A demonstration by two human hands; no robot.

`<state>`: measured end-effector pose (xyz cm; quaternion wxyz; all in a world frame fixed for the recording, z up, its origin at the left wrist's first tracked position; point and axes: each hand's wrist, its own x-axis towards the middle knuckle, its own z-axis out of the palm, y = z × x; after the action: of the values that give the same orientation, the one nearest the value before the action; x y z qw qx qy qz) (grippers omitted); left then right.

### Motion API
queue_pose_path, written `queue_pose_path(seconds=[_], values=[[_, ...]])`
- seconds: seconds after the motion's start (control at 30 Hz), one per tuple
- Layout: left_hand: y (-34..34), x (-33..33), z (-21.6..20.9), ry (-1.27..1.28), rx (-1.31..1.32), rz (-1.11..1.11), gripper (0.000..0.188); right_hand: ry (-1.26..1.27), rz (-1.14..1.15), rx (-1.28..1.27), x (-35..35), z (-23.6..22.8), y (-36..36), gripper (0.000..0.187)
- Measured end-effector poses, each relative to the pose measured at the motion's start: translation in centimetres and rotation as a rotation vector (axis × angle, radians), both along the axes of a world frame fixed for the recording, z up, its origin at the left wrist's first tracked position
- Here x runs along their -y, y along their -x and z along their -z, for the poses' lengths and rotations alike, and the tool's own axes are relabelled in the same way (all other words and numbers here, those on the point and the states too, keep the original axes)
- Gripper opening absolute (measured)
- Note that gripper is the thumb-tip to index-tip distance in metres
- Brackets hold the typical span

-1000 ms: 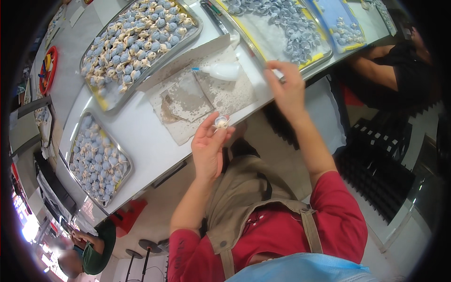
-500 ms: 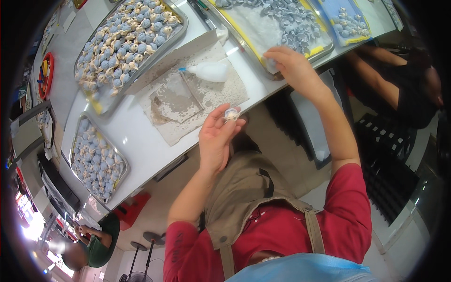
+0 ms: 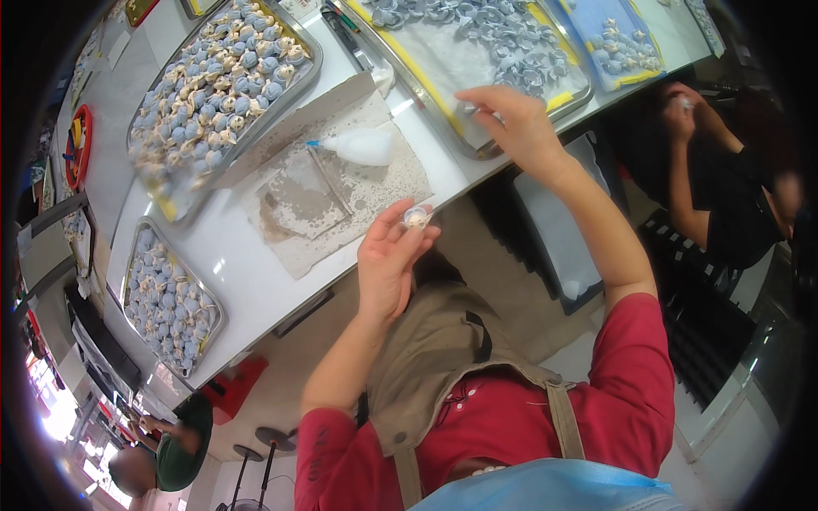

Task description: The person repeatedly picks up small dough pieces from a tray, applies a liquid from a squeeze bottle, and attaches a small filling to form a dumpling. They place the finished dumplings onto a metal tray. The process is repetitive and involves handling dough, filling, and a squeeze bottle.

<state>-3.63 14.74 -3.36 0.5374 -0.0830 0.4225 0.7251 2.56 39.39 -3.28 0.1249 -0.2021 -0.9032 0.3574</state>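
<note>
My left hand is closed on a small cream and grey-blue figure, holding it between thumb and fingers in front of the table edge. My right hand hovers over the near corner of a metal tray. Its thumb and forefinger are pinched on a small grey-blue piece, mostly hidden by the fingers. In that tray, on white paper with yellow edging, lie many cupped grey-blue pieces. A white squeeze bottle with a blue tip lies on stained grey cardboard between the hands and the trays.
Round grey-blue and cream figures fill a large tray and a smaller tray at left. A blue tray stands at far right. Beyond my right arm sits a person in black; a person in green is at lower left.
The whole view has shifted slightly. My right hand has moved a little left, its fingertips still together. My left hand keeps the figure, now tilted differently. The person in black has brought their hands up together.
</note>
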Motion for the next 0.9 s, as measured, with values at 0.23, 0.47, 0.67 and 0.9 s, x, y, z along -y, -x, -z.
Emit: queue_pose_path(seconds=[0.23, 0.47, 0.67, 0.9], values=[[-0.1, 0.1, 0.1, 0.015, -0.002, -0.014, 0.040, -0.352, -0.291, -0.035, -1.8, -0.4, 1.0, 0.028], [-0.2, -0.2, 0.1, 0.005, -0.021, -0.018, 0.041, -0.367, -0.417, 0.217, -3.1, 0.0, 1.7, 0.023], [-0.4, -0.8, 0.1, 0.023, -0.058, -0.047, 0.040, -0.433, -0.320, 0.131, -2.7, 0.3, 1.4, 0.015], [-1.6, -3.0, 0.0, -0.065, -0.188, -0.192, 0.044, -0.006, -0.047, -0.111, 6.0, -3.9, -0.7, 0.017]])
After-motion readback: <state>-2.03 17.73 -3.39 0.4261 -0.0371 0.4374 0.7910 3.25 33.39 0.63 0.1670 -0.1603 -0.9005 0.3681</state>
